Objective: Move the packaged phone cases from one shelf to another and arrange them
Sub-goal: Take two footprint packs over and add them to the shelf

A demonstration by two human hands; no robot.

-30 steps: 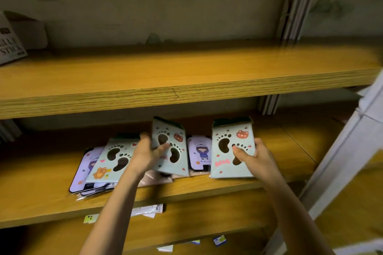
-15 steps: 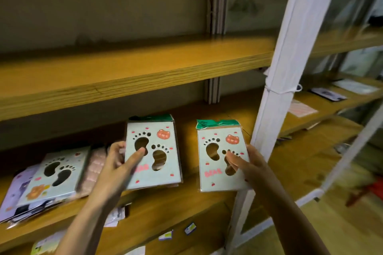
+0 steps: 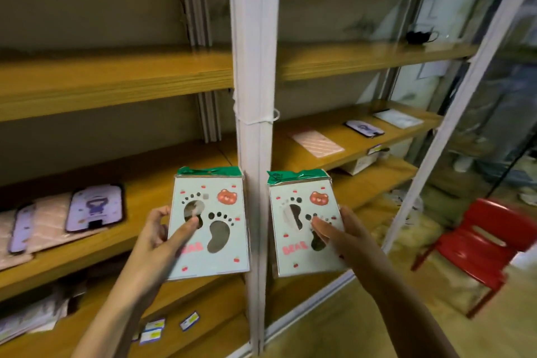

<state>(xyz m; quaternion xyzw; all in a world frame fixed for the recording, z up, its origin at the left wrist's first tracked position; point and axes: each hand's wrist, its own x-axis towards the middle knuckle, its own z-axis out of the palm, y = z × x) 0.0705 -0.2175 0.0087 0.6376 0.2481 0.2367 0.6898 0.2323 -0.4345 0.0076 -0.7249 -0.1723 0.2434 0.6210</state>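
I hold two packaged phone cases, pale green with black footprint cut-outs and a green top flap. My left hand (image 3: 158,237) grips the left packaged case (image 3: 220,212), thumb across its front. My right hand (image 3: 347,237) grips the right packaged case (image 3: 296,253) the same way. Both packs are upright in front of the white shelf post (image 3: 252,67), one on each side. Several more cases (image 3: 96,208) lie on the left middle shelf (image 3: 87,247). On the right middle shelf (image 3: 343,141) lie a pink striped case (image 3: 316,141), a dark-rimmed case (image 3: 364,128) and a white pack (image 3: 398,118).
The upper shelf boards (image 3: 116,78) run across both bays. A red plastic chair (image 3: 491,247) stands on the floor at right. Small label cards (image 3: 154,333) lie on the lowest shelf. A second white post (image 3: 465,96) slants at right. A dark object (image 3: 418,36) sits on the upper right shelf.
The view has swung right from the left bay toward the right bay. Both hands have carried their packs rightward, up to the white post; the pile of cases now lies far left.
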